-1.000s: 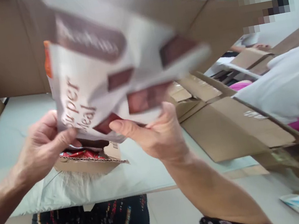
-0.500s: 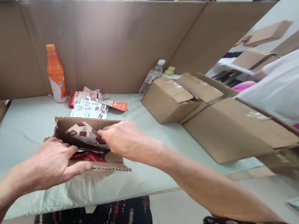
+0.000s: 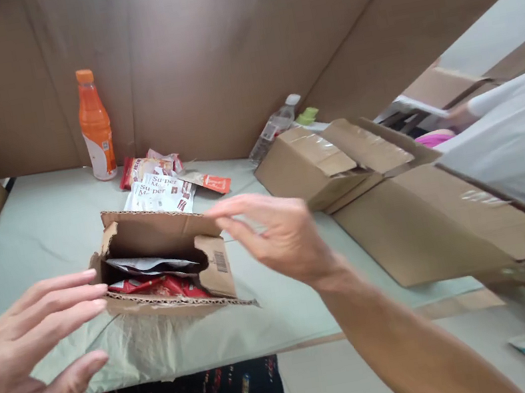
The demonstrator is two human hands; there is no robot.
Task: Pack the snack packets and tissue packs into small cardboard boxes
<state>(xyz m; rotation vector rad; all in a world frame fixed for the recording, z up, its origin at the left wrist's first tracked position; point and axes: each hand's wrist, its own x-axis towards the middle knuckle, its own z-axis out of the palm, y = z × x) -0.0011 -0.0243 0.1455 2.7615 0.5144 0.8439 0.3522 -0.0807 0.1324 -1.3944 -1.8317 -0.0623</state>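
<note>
Two hands (image 3: 14,372) (image 3: 283,240), one open box (image 3: 157,232) between

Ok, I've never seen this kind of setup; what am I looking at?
No machine: a person's two bare hands, seen by a camera worn on the head, looking forward and down. On the pale green tabletop sits an open brown cardboard box, with shiny red packaging and a flat silvery packet inside. The left hand is open by its left end, holding nothing; the right hand is at its far right corner, grip unclear. Behind stands an orange plastic bottle.
</note>
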